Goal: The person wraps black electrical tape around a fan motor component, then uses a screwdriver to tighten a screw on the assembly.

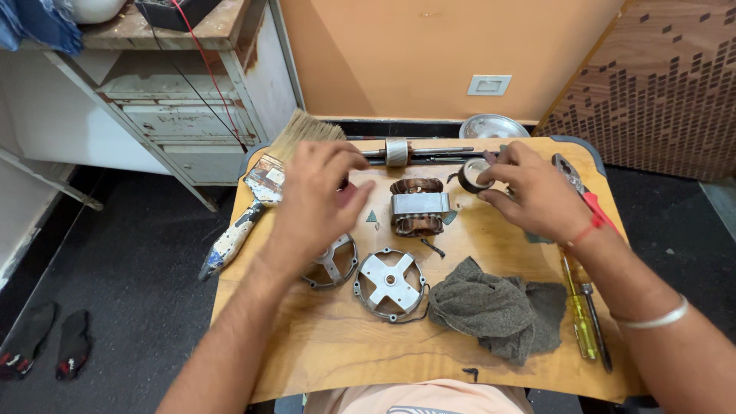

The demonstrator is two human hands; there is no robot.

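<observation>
A small roll of black tape with a pale inner core (473,175) is held at the far right-centre of the wooden table (337,345), pinched between the thumb and curled fingers of the right hand (537,192). The left hand (318,203) is held just left of centre, its fingers bent and drawn towards the thumb; what is gripped between them, if anything, cannot be told. Between the two hands, a copper-wound stator block with a grey metal core (418,207) is set upright on the tabletop. Behind it, near the far edge, a steel shaft with a cylindrical rotor (399,152) is laid crosswise. In front of the stator, a round grey metal end cover with a cross-shaped centre (389,282) is laid flat, and a second similar cover (331,262) is partly hidden under the left hand. A crumpled grey-green cloth (498,307) is placed just right of the first cover. A wide, paint-stained brush with pale bristles (264,188) is laid along the left edge. At the right edge, red-handled pliers (586,195), a yellow-handled screwdriver (579,318) and a dark-handled screwdriver (596,326) are recorded. A round metal dish (493,126) is seen beyond the table, by the orange wall.
</observation>
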